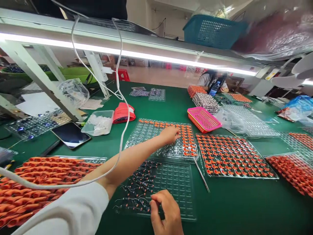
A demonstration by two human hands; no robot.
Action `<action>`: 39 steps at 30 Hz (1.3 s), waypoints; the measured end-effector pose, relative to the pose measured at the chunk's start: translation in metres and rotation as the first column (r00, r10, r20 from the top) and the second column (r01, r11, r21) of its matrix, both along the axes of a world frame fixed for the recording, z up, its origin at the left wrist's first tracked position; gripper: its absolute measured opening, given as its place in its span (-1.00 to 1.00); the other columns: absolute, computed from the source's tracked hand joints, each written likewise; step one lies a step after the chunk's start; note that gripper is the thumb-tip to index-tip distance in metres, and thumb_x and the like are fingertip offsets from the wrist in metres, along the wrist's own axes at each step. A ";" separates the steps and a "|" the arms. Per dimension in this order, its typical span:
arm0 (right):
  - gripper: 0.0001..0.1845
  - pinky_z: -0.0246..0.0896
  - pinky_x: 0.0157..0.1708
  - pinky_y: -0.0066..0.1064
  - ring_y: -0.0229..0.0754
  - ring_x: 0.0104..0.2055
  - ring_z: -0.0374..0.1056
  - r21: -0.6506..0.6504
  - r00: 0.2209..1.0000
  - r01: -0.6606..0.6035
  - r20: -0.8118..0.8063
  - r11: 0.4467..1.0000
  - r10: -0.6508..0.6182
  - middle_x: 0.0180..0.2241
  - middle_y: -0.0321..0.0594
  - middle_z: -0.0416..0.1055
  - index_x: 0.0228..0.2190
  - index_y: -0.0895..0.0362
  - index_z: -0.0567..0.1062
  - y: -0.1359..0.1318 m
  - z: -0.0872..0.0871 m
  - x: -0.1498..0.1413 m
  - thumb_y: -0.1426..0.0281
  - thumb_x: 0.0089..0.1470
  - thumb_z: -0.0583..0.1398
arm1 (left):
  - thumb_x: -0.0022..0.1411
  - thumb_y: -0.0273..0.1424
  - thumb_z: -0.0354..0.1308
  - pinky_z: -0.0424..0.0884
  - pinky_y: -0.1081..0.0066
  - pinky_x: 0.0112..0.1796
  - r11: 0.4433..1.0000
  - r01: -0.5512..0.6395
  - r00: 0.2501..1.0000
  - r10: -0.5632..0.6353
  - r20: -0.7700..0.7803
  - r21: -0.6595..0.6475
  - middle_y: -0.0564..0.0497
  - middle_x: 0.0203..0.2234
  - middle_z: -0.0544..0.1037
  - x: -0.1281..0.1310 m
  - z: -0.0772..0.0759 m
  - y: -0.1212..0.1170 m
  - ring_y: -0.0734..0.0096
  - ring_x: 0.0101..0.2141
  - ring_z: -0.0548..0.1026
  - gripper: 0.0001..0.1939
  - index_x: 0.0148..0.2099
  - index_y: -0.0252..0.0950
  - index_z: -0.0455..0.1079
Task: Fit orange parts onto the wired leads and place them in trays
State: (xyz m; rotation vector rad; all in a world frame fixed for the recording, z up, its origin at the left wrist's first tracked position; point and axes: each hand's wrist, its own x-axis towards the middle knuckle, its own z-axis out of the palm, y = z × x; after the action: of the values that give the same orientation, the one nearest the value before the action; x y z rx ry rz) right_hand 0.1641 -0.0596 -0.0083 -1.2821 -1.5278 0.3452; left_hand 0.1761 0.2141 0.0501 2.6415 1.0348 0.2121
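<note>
My left hand [169,135] reaches over a clear plastic tray [144,134] that has small orange pieces [187,138] in its back row and right-hand columns. Its fingers are pinched together above the pockets; whatever is between them is hidden. Nearer to me, my right hand [168,213] is half curled, thumb and forefinger close together at the front of a second clear tray [174,186]. Small dark parts with thin wires [140,182] cover the left side of that tray. I cannot make out what the right fingertips hold. Tweezers [202,176] lie to the right.
A full tray of orange pieces [234,155] lies right; stacked orange pieces [36,186] lie left. Behind are a pink basket [204,119], a tub of white bits [99,123] and a phone [70,134]. A white cable [124,130] hangs across my view. A person [212,81] sits opposite.
</note>
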 end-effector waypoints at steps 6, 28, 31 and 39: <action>-0.84 0.32 -0.39 -0.36 -0.19 -0.40 0.39 0.036 1.000 0.018 0.004 0.999 -0.018 -0.42 -0.24 0.42 -0.25 0.08 0.39 0.000 0.003 -0.002 0.52 0.16 0.07 | 0.35 -0.28 0.15 0.50 0.20 -0.15 0.970 -0.183 0.977 0.162 -0.141 -0.157 -0.10 -0.14 0.50 0.028 -0.009 0.010 0.28 -0.18 0.51 -0.74 -0.04 -0.37 0.40; -0.78 0.39 -0.12 -0.25 -0.12 -0.09 0.41 -0.198 0.980 -0.048 0.178 0.979 0.084 -0.15 -0.11 0.47 -0.10 0.08 0.46 -0.009 0.021 0.035 0.45 0.26 0.08 | 0.19 -0.38 0.13 0.46 0.41 -0.30 0.868 -0.021 0.751 0.341 0.566 -0.496 -0.04 -0.35 0.58 -0.143 0.039 -0.150 0.41 -0.37 0.52 -0.74 -0.07 -0.35 0.40; -0.78 0.40 -0.10 -0.19 -0.09 -0.09 0.42 -0.239 0.940 -0.003 0.330 0.971 0.084 -0.15 -0.12 0.49 -0.12 0.07 0.49 -0.014 0.018 0.046 0.43 0.25 0.09 | 0.16 -0.35 0.16 0.49 0.41 -0.26 0.773 -0.059 0.663 0.504 0.554 -0.632 -0.07 -0.31 0.59 -0.165 0.020 -0.162 0.37 -0.31 0.55 -0.72 -0.09 -0.35 0.45; -0.81 0.37 -0.15 -0.23 -0.10 -0.15 0.43 -0.301 0.841 -0.007 0.514 0.954 0.169 -0.21 -0.14 0.51 -0.20 0.08 0.49 -0.008 0.032 0.056 0.45 0.25 0.08 | 0.10 -0.38 0.22 0.49 0.36 -0.21 0.595 0.074 0.561 0.639 0.527 -0.800 -0.06 -0.34 0.61 -0.169 -0.017 -0.161 0.27 -0.23 0.59 -0.82 -0.22 -0.33 0.43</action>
State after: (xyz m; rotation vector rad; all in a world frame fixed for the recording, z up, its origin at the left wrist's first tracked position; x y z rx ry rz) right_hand 0.2200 -0.0678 0.0235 -1.6337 -2.0752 0.2882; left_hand 0.0075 0.0534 0.0334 1.2790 0.9443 0.7613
